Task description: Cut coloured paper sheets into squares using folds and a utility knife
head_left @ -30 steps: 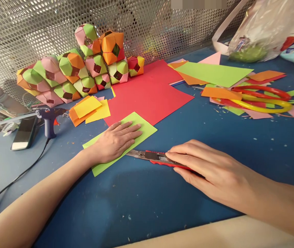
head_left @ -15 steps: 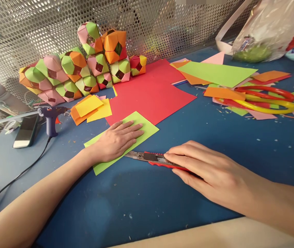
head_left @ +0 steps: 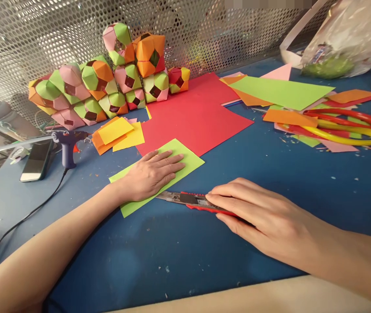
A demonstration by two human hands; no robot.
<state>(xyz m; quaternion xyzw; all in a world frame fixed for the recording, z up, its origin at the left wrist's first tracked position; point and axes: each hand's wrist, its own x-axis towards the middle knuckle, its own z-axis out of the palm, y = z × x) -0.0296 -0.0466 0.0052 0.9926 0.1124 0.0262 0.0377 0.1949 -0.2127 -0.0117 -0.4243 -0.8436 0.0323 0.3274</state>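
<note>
My left hand (head_left: pixel 152 174) lies flat with fingers stretched out on a light green sheet of paper (head_left: pixel 188 161), pressing it to the blue table. In my right hand (head_left: pixel 263 213) is a red and black utility knife (head_left: pixel 193 199), gripped round its handle. Its metal blade points left, with the tip at the lower edge of the green paper, close below my left palm. Whether the tip is under the paper's edge I cannot tell. A large red paper sheet (head_left: pixel 198 117) lies just beyond, touching the green paper's far side.
Folded paper balls (head_left: pixel 128 80) stand stacked along the perforated metal screen. To the left are a glue gun (head_left: pixel 68 145) with a cord, a phone (head_left: pixel 35 161) and small yellow papers (head_left: pixel 120 132). Scissors (head_left: pixel 345 126) lie over paper scraps on the right, near a plastic bag (head_left: pixel 338 43).
The view has shifted slightly, so the background sits a little further right. Both hands, the knife and the green paper keep nearly the same positions relative to each other.
</note>
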